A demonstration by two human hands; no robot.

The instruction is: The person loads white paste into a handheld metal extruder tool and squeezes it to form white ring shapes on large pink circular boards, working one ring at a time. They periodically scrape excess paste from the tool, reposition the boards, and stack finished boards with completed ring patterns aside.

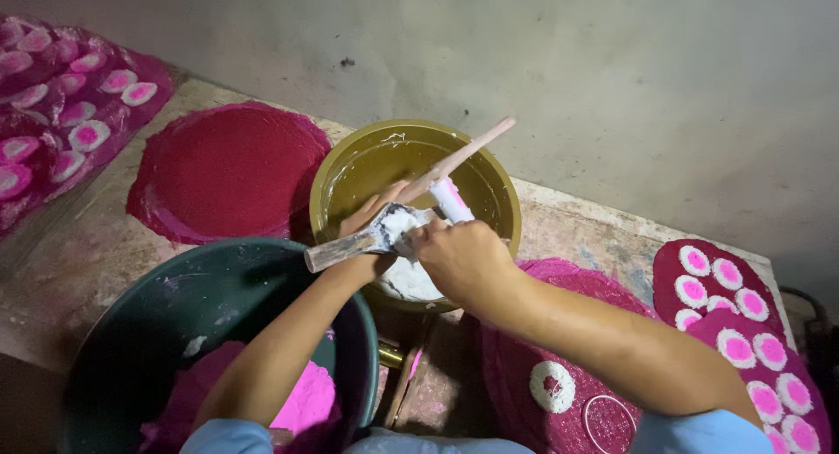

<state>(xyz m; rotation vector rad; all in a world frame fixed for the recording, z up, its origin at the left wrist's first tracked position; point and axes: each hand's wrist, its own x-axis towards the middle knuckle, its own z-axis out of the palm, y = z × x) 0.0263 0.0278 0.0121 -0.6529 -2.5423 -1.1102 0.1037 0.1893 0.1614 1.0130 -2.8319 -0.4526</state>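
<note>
The left hand (pixel 371 222) lies palm-up over the round olive-brown plastic basin (pixel 350 170), fingers together and slightly cupped, so that it serves as a tray for a lump of white paste (pixel 404 225); a drip would fall back into the basin. The right hand (pixel 459 257) comes over it knuckles-up, fingers clamped on a paste-smeared wooden-handled scraper (pixel 350 247) whose handle juts out toward the dark green plastic tub (pixel 149 332). More white paste (pixel 409 282) sits at the basin's near wall, and one thin pale wooden stick (pixel 468 150) leans on its rim.

The tub stands close by, within reach, and holds one heap of bright pink powder (pixel 306 402). Counted: two vessels, one stick, one scraper. Flat crimson discs (pixel 227 170) lie about (I make out two plain ones), and white-ringed pink rounds (pixel 738 345) crowd mats to either side, too many and too blurred to count
</note>
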